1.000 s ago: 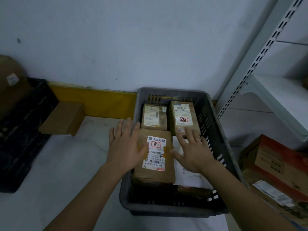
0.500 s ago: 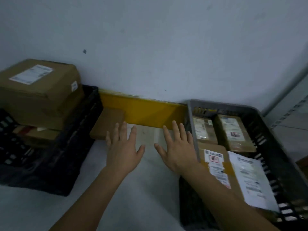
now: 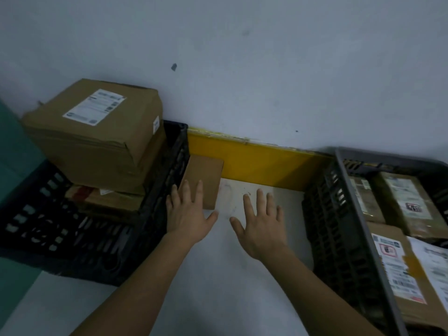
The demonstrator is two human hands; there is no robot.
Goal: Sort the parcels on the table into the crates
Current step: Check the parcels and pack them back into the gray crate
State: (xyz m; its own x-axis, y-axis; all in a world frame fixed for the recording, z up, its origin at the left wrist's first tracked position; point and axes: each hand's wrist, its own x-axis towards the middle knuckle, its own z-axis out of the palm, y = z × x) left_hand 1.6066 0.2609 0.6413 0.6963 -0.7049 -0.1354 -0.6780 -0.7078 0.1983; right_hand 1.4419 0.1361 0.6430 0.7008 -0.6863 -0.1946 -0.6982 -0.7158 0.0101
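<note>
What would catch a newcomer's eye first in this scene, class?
Two open hands, left and right, reach across the white table toward a small plain parcel lying by the yellow strip. At the left a big labelled box tops the black crate; at the right a grey crate holds labelled parcels.

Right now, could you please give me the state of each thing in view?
left hand: open, fingers over the small parcel
right hand: open, above the table
small parcel: flat on table, unsorted
black crate: stacked with boxes
large box: closed, topmost
grey crate: holds labelled parcels
</note>
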